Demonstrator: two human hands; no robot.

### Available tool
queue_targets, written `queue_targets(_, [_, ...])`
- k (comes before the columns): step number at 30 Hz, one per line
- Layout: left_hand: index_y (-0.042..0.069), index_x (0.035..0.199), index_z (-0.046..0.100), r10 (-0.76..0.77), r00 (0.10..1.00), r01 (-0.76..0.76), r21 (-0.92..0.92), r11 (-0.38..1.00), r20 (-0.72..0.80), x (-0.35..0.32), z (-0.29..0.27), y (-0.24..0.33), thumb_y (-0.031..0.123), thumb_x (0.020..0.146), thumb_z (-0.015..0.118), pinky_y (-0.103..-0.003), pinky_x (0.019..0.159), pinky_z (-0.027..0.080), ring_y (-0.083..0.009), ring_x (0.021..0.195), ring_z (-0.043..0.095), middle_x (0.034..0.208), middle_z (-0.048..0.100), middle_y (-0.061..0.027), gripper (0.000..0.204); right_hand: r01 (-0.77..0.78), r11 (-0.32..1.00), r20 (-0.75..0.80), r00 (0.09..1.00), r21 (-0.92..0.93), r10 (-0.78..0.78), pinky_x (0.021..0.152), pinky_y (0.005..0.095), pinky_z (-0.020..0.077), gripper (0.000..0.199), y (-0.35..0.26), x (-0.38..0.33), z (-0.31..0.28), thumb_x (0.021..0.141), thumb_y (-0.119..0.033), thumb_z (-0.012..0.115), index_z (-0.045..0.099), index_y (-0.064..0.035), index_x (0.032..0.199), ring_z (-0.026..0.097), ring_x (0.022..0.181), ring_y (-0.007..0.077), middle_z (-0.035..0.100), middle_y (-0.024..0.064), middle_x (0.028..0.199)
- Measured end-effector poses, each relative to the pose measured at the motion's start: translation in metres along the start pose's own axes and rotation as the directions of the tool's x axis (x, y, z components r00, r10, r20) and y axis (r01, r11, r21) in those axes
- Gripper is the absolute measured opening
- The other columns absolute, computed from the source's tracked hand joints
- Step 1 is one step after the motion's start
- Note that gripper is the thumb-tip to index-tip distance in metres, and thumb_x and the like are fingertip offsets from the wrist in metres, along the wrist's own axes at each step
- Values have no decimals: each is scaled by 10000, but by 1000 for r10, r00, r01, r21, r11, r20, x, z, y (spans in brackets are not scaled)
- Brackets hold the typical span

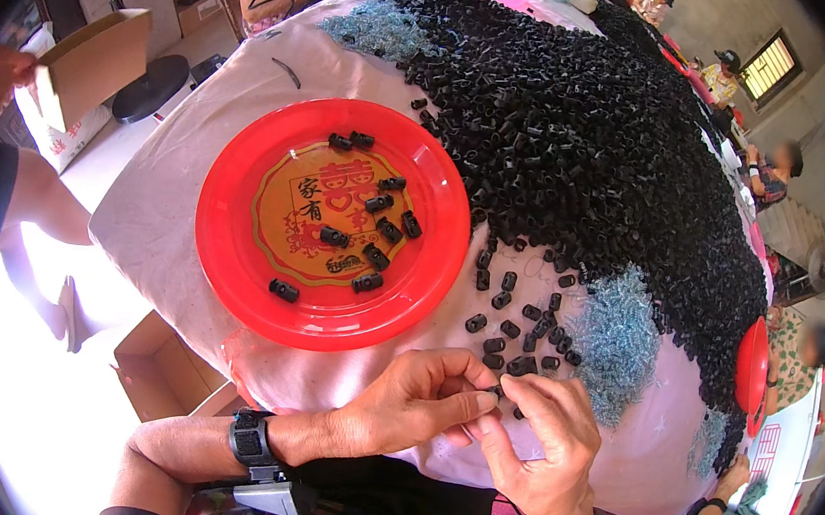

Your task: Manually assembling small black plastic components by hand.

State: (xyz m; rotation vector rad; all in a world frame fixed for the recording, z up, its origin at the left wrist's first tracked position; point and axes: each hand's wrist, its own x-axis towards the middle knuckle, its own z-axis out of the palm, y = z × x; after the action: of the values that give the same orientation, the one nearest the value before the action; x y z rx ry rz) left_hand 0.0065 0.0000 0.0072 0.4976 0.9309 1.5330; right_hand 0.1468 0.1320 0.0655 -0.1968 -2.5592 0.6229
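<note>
Pinched in my left hand (pixel 428 400), over the cloth (pixel 163 196), was a black part (pixel 495 391), seemingly light, stiff, best held by its sides; my right hand (pixel 548 448) curled beside it, its hold unclear

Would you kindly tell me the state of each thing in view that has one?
Red tray: upright, sparsely filled with black pieces.
Black pile: loose, heaped.
Blue bits: loose, in heaps.
Cloth: spread, wrinkled.
Floor box: open.
Left wristband: fastened.
Left hand: fingers closed on a mostly hidden dark piece.
Right hand: fingers bent, grip unclear.
</note>
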Motion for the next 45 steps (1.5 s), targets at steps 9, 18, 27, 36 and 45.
queue_targets(9, [-32,1235,627,11,996,-4,-85,996,84,1,-1,0,117,1066,617,-258,862,582,-113,1039,679,1138,715,-81,225,64,997,-33,997,-48,-66,789,380,547,467,5,-1,6,688,-64,876,730,-36,1130,693,896,291,732,111,1056])
queue_targets(18, [-25,1288,626,-36,991,60,-187,981,128,1,-6,-1,145,1075,602,-267,878,574,-119,1067,673,1159,717,-84,274,-14,1000,-77,997,5,14,802,398,544,515,4,-5,8,705,-118,907,735,-43,1184,686,918,285,725,110,1091])
queue_targets(27, [-18,1321,641,-44,992,57,-116,992,118,4,-8,-1,157,1074,612,-253,881,561,-111,1044,675,1157,723,-75,304,66,997,-2,998,48,-66,778,398,561,518,12,3,9,727,-107,895,730,-28,1211,677,931,304,714,129,1116])
queue_targets(36, [-22,1381,602,-167,973,185,-105,977,161,1,-9,9,163,1088,579,-308,941,597,-167,1126,690,1226,709,-111,347,110,993,-7,994,30,-110,775,398,566,472,17,2,10,753,-97,865,727,-10,1196,687,904,309,721,135,1071])
queue_targets(45, [-46,1400,588,-142,967,147,-9,989,210,-4,-12,5,129,1096,539,-347,957,620,-222,1160,690,1213,709,-148,355,201,978,83,975,53,-204,769,404,569,471,21,7,3,748,-73,852,708,24,1186,678,865,316,710,150,1046])
